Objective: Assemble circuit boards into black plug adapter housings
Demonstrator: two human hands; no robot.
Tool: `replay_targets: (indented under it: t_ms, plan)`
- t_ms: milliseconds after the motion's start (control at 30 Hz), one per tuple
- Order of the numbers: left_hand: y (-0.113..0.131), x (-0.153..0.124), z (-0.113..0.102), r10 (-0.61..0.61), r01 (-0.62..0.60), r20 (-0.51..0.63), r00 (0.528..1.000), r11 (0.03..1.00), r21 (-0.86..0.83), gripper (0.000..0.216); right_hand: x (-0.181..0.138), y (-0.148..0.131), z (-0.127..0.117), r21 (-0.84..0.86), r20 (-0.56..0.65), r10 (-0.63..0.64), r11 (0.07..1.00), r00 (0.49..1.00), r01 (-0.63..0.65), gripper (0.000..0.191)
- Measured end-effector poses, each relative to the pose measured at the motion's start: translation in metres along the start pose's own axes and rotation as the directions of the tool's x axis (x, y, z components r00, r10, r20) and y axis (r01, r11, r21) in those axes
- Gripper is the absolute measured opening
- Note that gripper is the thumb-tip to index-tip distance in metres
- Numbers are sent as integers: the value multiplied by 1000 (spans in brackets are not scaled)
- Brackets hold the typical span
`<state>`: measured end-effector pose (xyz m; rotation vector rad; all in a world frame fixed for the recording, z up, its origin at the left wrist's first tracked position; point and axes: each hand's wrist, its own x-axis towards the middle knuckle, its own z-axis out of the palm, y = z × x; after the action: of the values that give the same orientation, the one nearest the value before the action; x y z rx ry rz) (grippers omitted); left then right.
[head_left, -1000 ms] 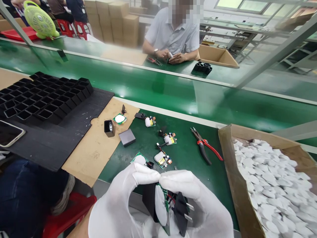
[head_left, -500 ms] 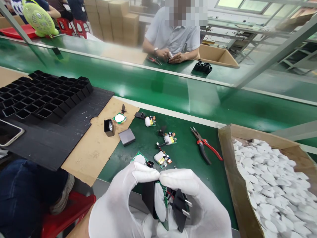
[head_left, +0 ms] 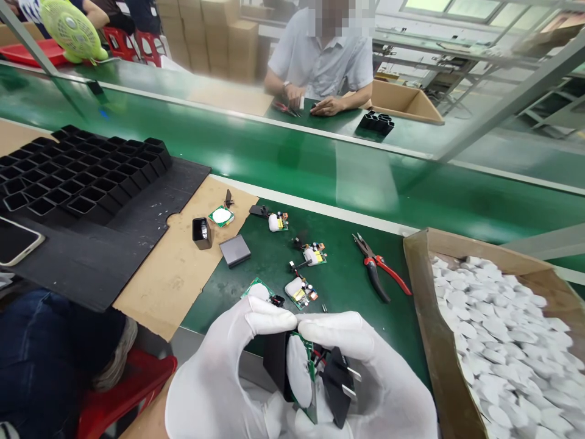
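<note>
In white gloves, both my hands close around one charger at the bottom of the head view. My left hand (head_left: 219, 372) grips its black plastic housing (head_left: 275, 366). My right hand (head_left: 388, 378) holds the green circuit board (head_left: 312, 372) with a white pad (head_left: 299, 372) on it, and the black plug plate (head_left: 337, 387) with two metal prongs. Red and black wires run between board and plate. The board sits partly inside the housing's open end. Both thumbs are largely hidden below. Just beyond my fingers lie several loose circuit boards (head_left: 300, 292) with white pads.
Red-handled pliers (head_left: 377, 262) lie right of the boards, beside a cardboard box (head_left: 418, 274) of white pads. Two housings (head_left: 235, 251) stand left. Farther left, many black housings (head_left: 82, 177) and a phone (head_left: 18, 242) rest on a black sheet. A co-worker (head_left: 324, 67) sits across the green bench.
My hands and the charger have shifted slightly right, with the board still partly in the housing. Across the bench, the co-worker's hands have moved apart and lower.
</note>
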<state>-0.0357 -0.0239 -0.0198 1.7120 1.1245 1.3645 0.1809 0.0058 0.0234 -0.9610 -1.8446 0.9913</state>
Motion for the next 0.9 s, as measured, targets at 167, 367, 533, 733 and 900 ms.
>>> replay_targets:
  t_ms: [167,367,533,733,900]
  plan:
    - [1,2,-1,-8,8,11,1000,1000,3,77,1,0,1,-10,-8,-13,1000,1000,13,70]
    - [1,2,0,-15,15,14,1000,1000,-19,79,0,3,1,-24,26,-21,999,999,22,68]
    - [0,4,1,-22,22,8,1000,999,-29,77,1,3,2,-17,44,-40,999,998,41,69]
    - [-2,5,1,-18,18,15,1000,999,-30,77,6,1,3,-2,39,-55,998,998,55,65]
    - [-1,5,0,-23,23,11,1000,999,-23,76,3,2,2,-10,56,-43,999,998,43,69]
